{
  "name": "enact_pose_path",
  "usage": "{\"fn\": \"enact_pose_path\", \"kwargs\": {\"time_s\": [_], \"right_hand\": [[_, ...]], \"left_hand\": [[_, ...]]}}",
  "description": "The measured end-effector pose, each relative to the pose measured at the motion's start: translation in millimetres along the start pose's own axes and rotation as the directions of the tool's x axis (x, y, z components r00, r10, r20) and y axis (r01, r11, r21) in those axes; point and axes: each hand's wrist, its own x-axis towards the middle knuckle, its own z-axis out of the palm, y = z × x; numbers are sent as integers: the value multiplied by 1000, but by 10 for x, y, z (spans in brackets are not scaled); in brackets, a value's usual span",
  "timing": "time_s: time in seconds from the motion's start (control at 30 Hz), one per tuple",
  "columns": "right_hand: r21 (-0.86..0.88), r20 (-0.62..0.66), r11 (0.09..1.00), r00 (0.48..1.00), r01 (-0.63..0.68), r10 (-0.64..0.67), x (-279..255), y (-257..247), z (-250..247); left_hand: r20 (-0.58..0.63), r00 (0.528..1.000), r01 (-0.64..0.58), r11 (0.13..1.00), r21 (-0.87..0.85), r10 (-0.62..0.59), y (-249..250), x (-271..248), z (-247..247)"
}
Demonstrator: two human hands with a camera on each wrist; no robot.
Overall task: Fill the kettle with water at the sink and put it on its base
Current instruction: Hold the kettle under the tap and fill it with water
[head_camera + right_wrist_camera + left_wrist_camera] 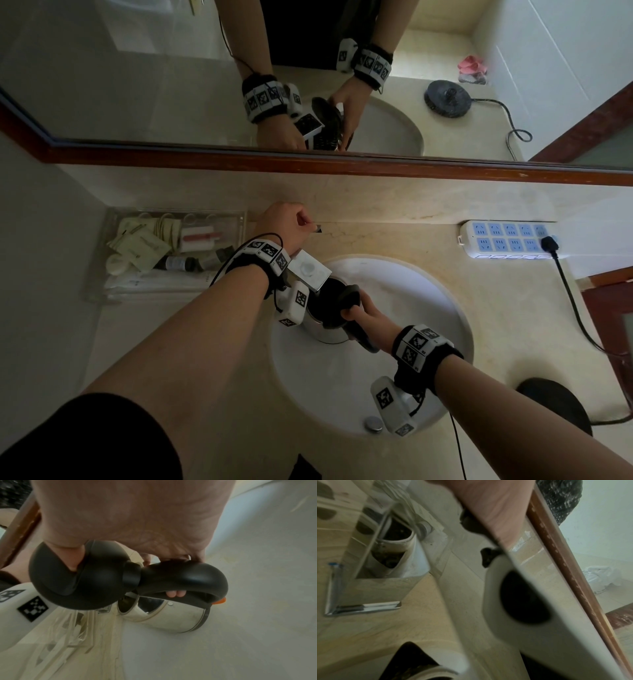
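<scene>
**Kettle held under the tap in the sink**

Nearest, at the right edge of the counter (496, 325), sits the round black base (555, 404) with its cord trailing away. In the white sink (438, 308), the right hand (368, 317) has its fingers curled round the black handle of the kettle (323, 329), thumb against the raised black lid. The kettle is a shiny steel pot, its mouth open and dark inside, with an orange switch at the handle's foot. It hangs over the bowl, right under the square chrome tap (310, 270). Beyond it, the left hand (284, 219) is closed, pinching the thin tap lever. At far left lies a clear tray (102, 274) of toiletries; at far right a white and blue power strip (507, 240). No writing is legible anywhere.
</scene>
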Motion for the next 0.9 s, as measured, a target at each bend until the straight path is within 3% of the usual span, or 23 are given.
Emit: {"fn": "enact_pose_path", "kwargs": {"time_s": [0.9], "right_hand": [[-72,0,997,999,-36,36,-15,-22,26]], "left_hand": [[-2,1000,1,1000,20,-1,14,-13,-16]]}}
